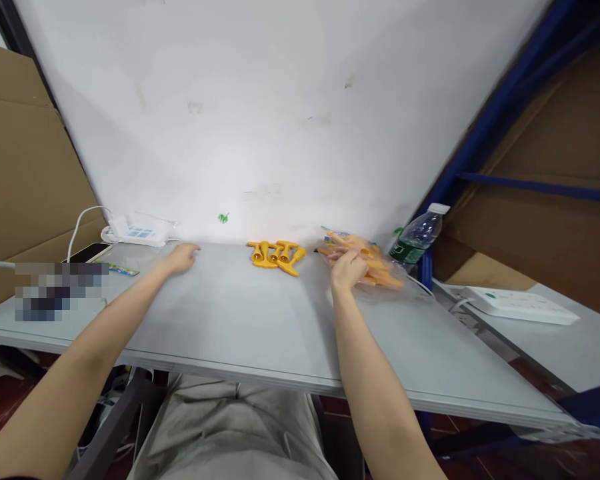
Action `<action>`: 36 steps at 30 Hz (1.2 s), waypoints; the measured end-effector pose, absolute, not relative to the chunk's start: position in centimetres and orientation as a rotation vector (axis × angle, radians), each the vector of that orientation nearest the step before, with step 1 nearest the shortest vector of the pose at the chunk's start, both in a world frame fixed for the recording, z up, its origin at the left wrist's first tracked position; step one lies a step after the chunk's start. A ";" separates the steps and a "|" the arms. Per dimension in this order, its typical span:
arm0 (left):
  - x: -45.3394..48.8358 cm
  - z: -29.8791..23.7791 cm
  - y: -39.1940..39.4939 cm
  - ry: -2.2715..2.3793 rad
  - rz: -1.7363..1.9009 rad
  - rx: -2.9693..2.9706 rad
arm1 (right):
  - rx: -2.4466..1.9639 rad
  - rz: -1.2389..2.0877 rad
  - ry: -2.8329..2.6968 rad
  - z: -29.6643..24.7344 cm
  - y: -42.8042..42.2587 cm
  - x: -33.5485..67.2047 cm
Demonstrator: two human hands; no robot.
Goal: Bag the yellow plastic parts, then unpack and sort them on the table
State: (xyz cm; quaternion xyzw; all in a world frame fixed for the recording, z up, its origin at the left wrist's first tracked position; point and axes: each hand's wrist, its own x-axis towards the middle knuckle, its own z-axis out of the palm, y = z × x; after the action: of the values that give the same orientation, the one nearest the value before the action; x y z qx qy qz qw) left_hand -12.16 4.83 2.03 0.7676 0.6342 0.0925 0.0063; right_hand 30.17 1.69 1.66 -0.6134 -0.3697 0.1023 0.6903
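My left hand rests on the grey table near the wall, one finger stretched to the right, holding nothing. Closed on a clear plastic bag is my right hand; orange-yellow plastic pieces show through the film. What the fingertips pinch inside the bag is hidden. Between my hands lies a small group of yellow plastic pieces with rounded, hollow cup-like ends and crossbars. They sit close together near the wall, apart from both hands.
A plastic bottle with a white cap leans behind the bag. White power strips lie at right and at left. A phone and a pixelated patch are at left. Cardboard and blue rack bars flank the table.
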 end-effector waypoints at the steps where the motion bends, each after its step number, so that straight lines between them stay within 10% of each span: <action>1: -11.0 2.1 4.7 1.892 0.390 2.447 | -1.415 0.114 -0.882 2.0 1.4 29.8; 10: 0.6 2.0 3.7 1.224 1.200 1.723 | -1.040 0.185 -1.188 3.8 -1.4 23.9; 20: 1.4 0.6 1.7 0.461 1.139 0.515 | -0.637 1.040 -1.412 3.4 -0.9 17.5; 36: 3.0 -0.6 1.8 0.970 1.242 0.642 | -0.737 1.379 -0.725 -0.8 2.5 18.0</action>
State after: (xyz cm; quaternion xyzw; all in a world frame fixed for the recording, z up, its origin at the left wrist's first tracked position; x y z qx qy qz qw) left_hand 2.95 1.77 -0.60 0.2836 0.4284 0.5487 0.6595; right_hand 18.04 2.50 -0.82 -0.3247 -0.3191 0.6073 0.6511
